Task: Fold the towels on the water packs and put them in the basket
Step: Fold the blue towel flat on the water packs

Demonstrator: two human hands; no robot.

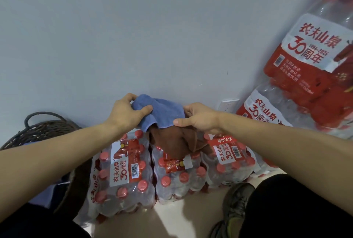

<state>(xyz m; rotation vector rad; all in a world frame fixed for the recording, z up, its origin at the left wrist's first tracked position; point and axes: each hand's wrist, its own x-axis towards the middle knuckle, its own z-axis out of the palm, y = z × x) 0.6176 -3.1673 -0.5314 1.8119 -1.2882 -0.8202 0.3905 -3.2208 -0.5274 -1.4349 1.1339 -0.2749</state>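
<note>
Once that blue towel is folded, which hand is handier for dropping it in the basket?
Probably the left hand: it already grips the blue towel, and the basket sits on the left side, beyond that arm. The right hand would have to cross over.

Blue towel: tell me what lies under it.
Under the blue terry towel, held by both hands, a crumpled brown towel lies on shrink-wrapped water packs. Anything beneath the brown towel is hidden.
</note>
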